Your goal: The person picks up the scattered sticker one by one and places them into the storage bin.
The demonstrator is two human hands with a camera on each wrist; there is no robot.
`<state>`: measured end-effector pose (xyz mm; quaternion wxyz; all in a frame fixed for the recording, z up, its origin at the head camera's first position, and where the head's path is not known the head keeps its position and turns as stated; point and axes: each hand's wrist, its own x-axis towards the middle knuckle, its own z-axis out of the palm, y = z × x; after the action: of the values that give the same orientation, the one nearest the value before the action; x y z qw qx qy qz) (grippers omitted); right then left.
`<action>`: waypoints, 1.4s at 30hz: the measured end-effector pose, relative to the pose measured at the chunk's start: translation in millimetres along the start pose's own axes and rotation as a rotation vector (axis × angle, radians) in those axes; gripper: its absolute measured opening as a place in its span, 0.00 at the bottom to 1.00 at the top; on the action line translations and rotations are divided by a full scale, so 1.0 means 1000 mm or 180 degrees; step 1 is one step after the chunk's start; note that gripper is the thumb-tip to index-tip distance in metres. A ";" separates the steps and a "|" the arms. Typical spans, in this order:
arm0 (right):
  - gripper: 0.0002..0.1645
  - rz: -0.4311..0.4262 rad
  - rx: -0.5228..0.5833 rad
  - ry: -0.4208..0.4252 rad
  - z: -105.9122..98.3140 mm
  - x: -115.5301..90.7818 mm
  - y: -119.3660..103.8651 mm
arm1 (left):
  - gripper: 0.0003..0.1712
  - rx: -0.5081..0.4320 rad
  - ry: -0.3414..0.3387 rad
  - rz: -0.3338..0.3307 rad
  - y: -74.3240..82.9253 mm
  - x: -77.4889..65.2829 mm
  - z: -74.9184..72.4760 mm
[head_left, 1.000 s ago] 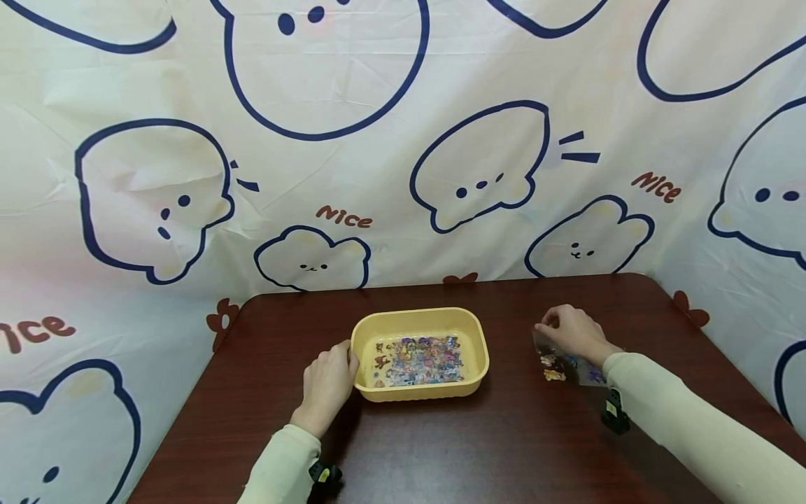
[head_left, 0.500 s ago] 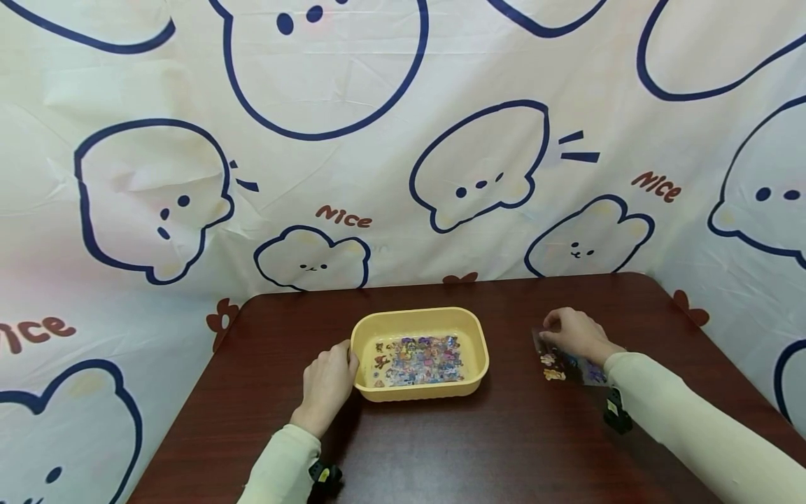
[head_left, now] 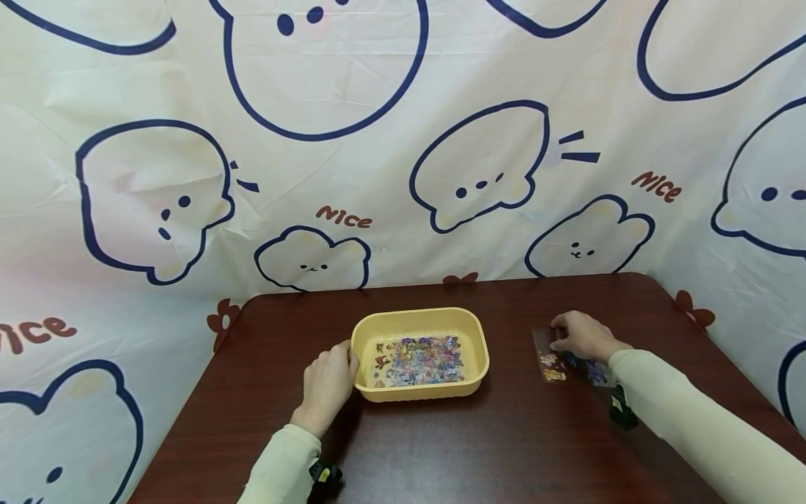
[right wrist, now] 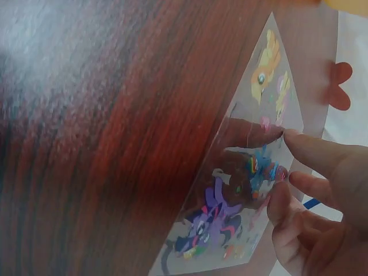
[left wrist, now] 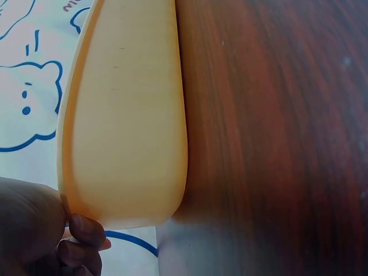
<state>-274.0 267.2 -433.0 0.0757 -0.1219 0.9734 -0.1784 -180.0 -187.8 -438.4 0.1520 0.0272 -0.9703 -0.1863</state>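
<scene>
A yellow plastic tray [head_left: 420, 394] sits on the table, with a colorful sheet of small stickers [head_left: 425, 360] lying inside. My left hand [head_left: 327, 381] grips the tray's left end; the left wrist view shows fingers curled at its rim. To the right lies a clear sticker sheet [head_left: 540, 350] with cartoon pony stickers, among them a purple pony [right wrist: 210, 224] and an orange pony [right wrist: 266, 63]. My right hand [head_left: 585, 336] is over that sheet, its fingertips touching near the far edge, with a gap between thumb and index finger. The hand hides part of the sheet.
The dark wooden table [head_left: 428, 455] ends at a cartoon-printed cloth [head_left: 390, 168] hanging behind it and at both sides. A black wrist camera [head_left: 622, 409] sits on the right wrist and another camera [head_left: 324, 476] on the left.
My right hand has shifted slightly right over the clear sheet, baring more of its left side, and its thumb and index finger stand wider apart. The left hand and tray stay put.
</scene>
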 end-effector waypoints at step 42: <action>0.22 0.0348 0.0119 -0.0218 -0.006 -0.004 0.005 | 0.16 0.0011 0.0075 -0.0004 0.001 0.001 -0.001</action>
<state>-272.0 275.1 -429.1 0.1209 -0.0731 0.9720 -0.1879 -180.5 -186.9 -437.0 0.1633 0.0303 -0.9687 -0.1844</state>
